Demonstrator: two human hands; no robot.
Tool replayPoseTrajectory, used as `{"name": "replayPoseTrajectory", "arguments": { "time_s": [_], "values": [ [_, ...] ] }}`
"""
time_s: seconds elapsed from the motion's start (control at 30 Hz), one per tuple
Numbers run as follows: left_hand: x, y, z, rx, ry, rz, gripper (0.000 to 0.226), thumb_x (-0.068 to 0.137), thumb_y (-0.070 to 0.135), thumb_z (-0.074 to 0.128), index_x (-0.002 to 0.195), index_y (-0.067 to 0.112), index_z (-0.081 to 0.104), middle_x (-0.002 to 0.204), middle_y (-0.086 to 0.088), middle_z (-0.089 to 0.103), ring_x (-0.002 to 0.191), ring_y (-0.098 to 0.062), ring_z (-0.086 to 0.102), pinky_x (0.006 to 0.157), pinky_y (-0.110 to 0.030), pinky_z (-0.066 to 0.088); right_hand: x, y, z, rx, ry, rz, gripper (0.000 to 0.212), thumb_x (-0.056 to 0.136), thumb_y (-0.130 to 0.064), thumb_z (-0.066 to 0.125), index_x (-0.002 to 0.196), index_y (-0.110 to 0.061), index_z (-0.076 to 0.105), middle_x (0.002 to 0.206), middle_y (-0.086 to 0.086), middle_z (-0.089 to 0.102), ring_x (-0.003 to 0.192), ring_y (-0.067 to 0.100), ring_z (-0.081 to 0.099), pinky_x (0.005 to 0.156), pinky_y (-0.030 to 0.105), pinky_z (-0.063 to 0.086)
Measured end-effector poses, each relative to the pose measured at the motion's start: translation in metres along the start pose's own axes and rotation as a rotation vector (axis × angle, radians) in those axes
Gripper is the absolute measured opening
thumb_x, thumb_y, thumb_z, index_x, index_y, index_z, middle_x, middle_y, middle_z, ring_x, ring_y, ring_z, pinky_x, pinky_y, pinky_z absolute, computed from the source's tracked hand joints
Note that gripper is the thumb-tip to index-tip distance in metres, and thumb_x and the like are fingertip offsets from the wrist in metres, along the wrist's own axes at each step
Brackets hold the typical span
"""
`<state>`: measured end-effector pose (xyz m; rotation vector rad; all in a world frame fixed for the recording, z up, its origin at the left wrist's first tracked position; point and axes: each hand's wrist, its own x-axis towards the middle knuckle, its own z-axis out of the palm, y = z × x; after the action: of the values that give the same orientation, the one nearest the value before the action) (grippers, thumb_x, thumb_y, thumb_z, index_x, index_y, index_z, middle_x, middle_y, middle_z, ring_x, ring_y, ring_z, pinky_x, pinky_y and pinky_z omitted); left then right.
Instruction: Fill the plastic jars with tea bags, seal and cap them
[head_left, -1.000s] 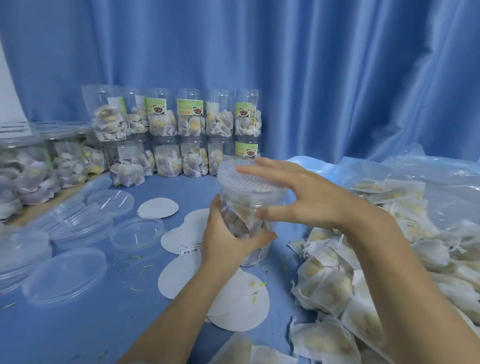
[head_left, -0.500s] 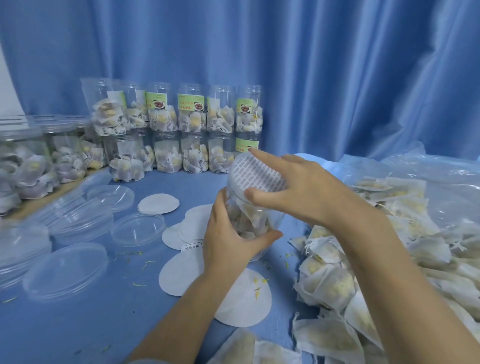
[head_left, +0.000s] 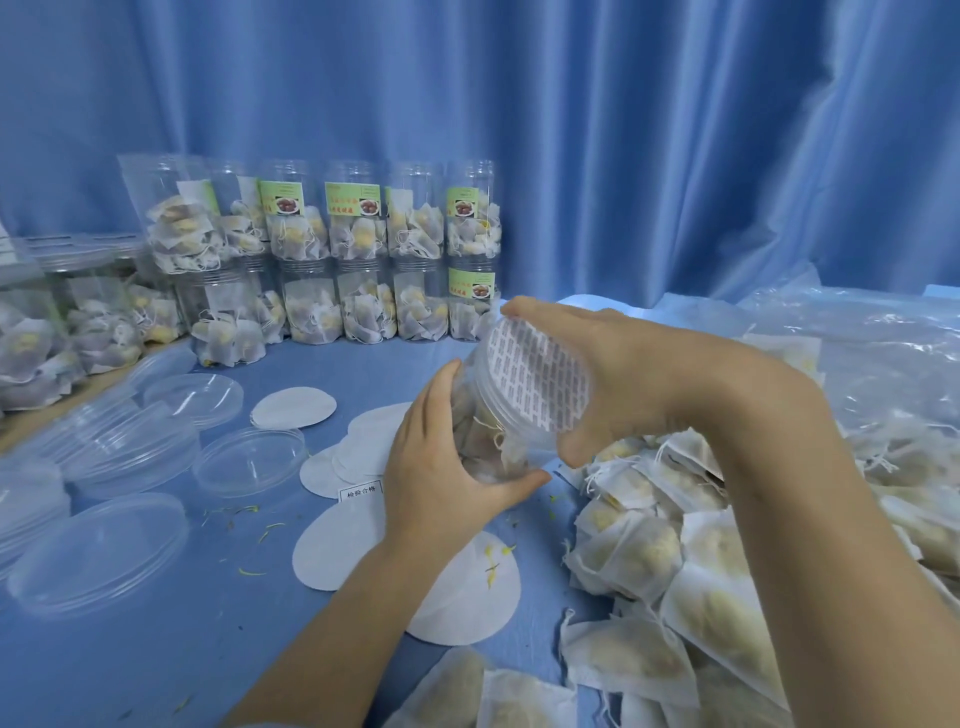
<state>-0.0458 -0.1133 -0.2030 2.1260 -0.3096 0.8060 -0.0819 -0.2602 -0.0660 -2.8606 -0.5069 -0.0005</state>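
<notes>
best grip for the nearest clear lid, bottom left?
Pinch the clear lid across its rim, coming from above or the near side. It lies flat, wide and shallow on the blue table, offering no other hold; its near edge looks unobstructed.

Two bare forearms come up from the lower edge of the head view, each ending in an uncovered hand. The left hand (head_left: 441, 467) and the right hand (head_left: 639, 384) carry no gloves, and no rings, watch or bracelet show on the fingers or wrists that are visible. Both forearms are bare along the whole length in view. Below the left hand, at the very bottom edge, a thin pale sliver may be the hem of a sleeve; it is too small to tell.
</notes>
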Motion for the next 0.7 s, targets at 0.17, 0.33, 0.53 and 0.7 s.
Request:
{"name": "replayPoseTrajectory", "arguments": {
  "time_s": [0.17,0.33,0.53,0.7],
  "values": [
    [-0.001,-0.003,-0.002,-0.038,-0.016,0.001,0.116,0.047,0.048,0.087,0.144,0.026,0.027,0.140,0.010,0.042,0.127,-0.009,0.042,0.099,-0.036,0.043,0.002,0.005,0.002,-0.047,0.154,-0.026,0.100,0.049,-0.050,0.078,0.137,-0.046,0.031,0.117,-0.013,0.051,0.104,0.010,0.051,0.078,0.023,0.041],
    [0.000,-0.005,0.003,-0.016,0.018,-0.023,0.116,0.048,0.048,0.086,0.144,0.029,0.023,0.142,0.011,0.040,0.127,-0.010,0.042,0.098,-0.035,0.043,0.013,0.002,0.017,0.003,0.344,0.223,0.086,0.054,-0.094,0.038,0.076,-0.012,0.055,0.061,0.001,0.062,0.056,0.013,0.059,0.048,0.027,0.037],
    [0.002,-0.012,0.002,-0.089,0.018,-0.092,0.118,0.045,0.051,0.086,0.142,0.034,0.020,0.134,0.011,0.047,0.120,-0.010,0.048,0.088,-0.026,0.044,0.015,0.003,0.018,0.300,0.110,-0.059,0.106,0.052,-0.071,0.074,0.135,-0.066,0.007,0.158,-0.006,0.003,0.145,0.015,0.012,0.110,0.037,0.026],
    [0.005,-0.010,0.003,-0.126,0.023,-0.122,0.114,0.045,0.050,0.087,0.140,0.029,0.026,0.129,0.004,0.052,0.116,-0.018,0.053,0.091,-0.041,0.049,0.024,-0.009,0.030,0.128,0.357,-0.037,0.078,0.061,-0.064,0.071,0.131,-0.054,0.037,0.130,-0.002,0.046,0.122,0.017,0.046,0.085,0.029,0.037]
  ]
}}
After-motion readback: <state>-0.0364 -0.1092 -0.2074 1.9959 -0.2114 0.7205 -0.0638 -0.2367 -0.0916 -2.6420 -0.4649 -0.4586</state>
